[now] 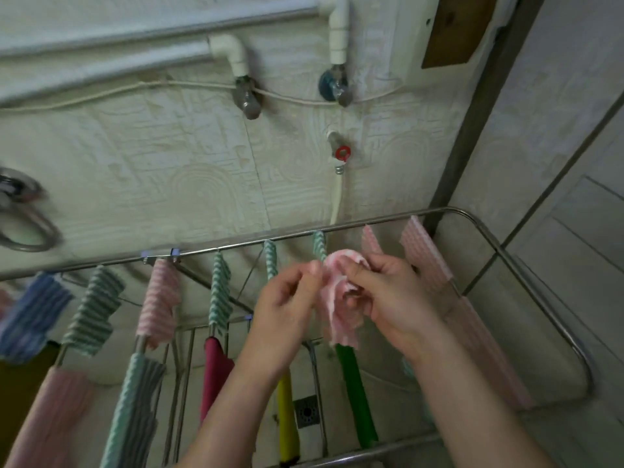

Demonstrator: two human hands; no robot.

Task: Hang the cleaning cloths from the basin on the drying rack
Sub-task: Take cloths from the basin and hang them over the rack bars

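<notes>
A crumpled pink-and-white striped cloth point(339, 298) hangs between my two hands above the metal drying rack point(526, 275). My left hand point(287, 305) pinches its left edge near the top. My right hand point(388, 295) grips its upper right part with curled fingers. Several cloths hang on the rack's bars: a blue one point(30, 315), green striped ones point(93, 312) point(219, 292), pink ones point(158, 298) point(427, 255), a magenta one point(214, 373), a yellow one point(287, 420) and a dark green one point(354, 393). The basin is out of view.
A tiled wall with white pipes point(233, 54) and taps point(339, 150) rises behind the rack. A metal ring fixture point(23, 214) sticks out at the left. A floor drain point(306, 412) shows below the bars. A side wall stands close on the right.
</notes>
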